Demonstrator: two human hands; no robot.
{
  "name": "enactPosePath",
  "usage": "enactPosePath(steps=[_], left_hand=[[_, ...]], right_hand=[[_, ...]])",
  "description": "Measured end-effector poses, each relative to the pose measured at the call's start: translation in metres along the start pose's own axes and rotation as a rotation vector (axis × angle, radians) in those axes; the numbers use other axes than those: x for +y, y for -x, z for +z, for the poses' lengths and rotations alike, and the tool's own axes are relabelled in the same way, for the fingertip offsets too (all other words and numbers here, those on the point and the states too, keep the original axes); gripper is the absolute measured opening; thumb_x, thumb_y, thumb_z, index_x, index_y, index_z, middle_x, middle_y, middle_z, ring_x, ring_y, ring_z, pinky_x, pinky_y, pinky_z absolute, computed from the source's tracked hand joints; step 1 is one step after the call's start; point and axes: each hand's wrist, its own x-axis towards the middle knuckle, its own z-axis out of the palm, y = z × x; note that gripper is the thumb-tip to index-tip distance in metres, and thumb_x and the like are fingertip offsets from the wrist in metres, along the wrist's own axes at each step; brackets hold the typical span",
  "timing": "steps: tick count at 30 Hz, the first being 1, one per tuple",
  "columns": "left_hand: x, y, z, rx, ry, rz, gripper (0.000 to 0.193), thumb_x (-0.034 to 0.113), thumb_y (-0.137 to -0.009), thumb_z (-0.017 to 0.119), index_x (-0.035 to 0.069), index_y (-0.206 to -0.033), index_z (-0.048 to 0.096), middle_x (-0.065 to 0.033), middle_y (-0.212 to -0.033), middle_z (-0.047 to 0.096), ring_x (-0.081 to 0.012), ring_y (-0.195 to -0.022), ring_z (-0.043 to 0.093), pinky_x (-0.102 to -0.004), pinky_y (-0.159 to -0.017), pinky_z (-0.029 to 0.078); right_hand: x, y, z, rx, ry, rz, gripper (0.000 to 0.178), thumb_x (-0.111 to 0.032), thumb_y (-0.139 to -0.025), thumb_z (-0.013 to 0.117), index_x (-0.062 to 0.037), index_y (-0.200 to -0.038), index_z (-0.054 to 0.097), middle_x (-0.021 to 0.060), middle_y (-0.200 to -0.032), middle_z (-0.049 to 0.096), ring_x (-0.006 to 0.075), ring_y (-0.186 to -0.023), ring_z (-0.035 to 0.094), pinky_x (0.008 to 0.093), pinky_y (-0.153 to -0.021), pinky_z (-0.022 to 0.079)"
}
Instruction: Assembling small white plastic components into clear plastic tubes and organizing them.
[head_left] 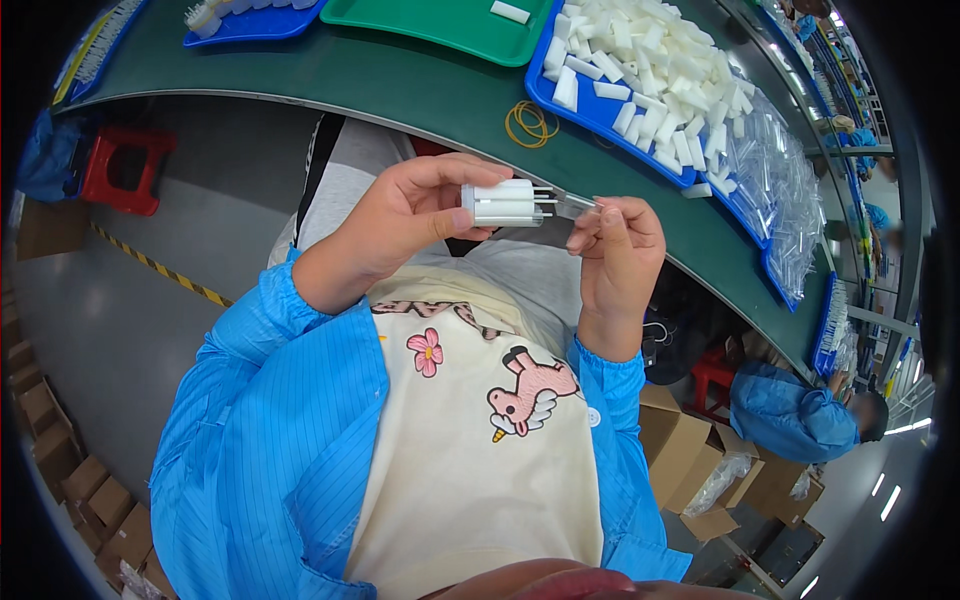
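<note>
Presently, in the head view, the left hand [405,208] grasps a white cluster [506,205] by the near edge of the worktop [270,72]; the right hand [619,245] pinches a clear strip [574,204] in its grip; a worktop tray [636,157] holds white pieces [655,70].

Green bench [300,72] | green tray [420,20] | blue trays [566,114] | yellow rubber bands [541,137]

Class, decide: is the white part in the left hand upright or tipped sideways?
Tipped sideways: seen from above, the white part lies lengthwise, pointing from the left hand toward the right hand.
</note>
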Motion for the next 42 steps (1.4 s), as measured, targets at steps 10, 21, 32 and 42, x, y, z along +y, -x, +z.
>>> enactPosePath(steps=[10,21,32,42], left_hand=[[-0.001,-0.001,-0.002,-0.005,-0.076,-0.007,0.036,-0.003,-0.087,0.065,0.003,-0.123,0.062,-0.0123,-0.132,0.052,-0.0225,-0.113,0.059,-0.0339,-0.093,0.053],[-0.004,0.001,-0.007,0.0,-0.109,0.035,0.038,-0.004,-0.086,0.065,0.002,-0.123,0.062,-0.0118,-0.13,0.054,-0.0213,-0.11,0.059,-0.0318,-0.091,0.053],[0.006,0.001,-0.011,-0.025,-0.353,0.009,0.037,-0.006,-0.081,0.066,0.001,-0.117,0.065,-0.0134,-0.125,0.055,-0.0239,-0.117,0.056,-0.0335,-0.097,0.051],[0.036,0.001,-0.013,-0.142,-0.605,-0.074,0.033,-0.009,-0.078,0.064,0.001,-0.109,0.069,-0.0125,-0.116,0.058,-0.0234,-0.114,0.056,-0.0341,-0.095,0.048]], right_hand=[[-0.001,0.005,0.011,-0.049,0.13,0.023,0.006,-0.003,-0.092,0.061,0.0024,-0.094,0.061,0.014,-0.08,0.066,0.0168,-0.06,0.062,0.0263,-0.055,0.051],[-0.005,0.008,0.013,-0.063,0.277,0.006,0.008,-0.004,-0.093,0.062,0.0034,-0.096,0.061,0.0139,-0.081,0.066,0.0164,-0.062,0.062,0.0264,-0.056,0.051],[0.022,0.019,0.028,0.091,0.109,-0.013,0.012,-0.011,-0.096,0.06,0.0005,-0.098,0.059,0.0124,-0.083,0.067,0.0181,-0.067,0.065,0.0295,-0.06,0.055],[0.037,0.02,0.021,0.009,0.001,0.075,0.012,-0.011,-0.096,0.059,0.0005,-0.098,0.059,0.0133,-0.083,0.067,0.0196,-0.066,0.066,0.0302,-0.06,0.056]])
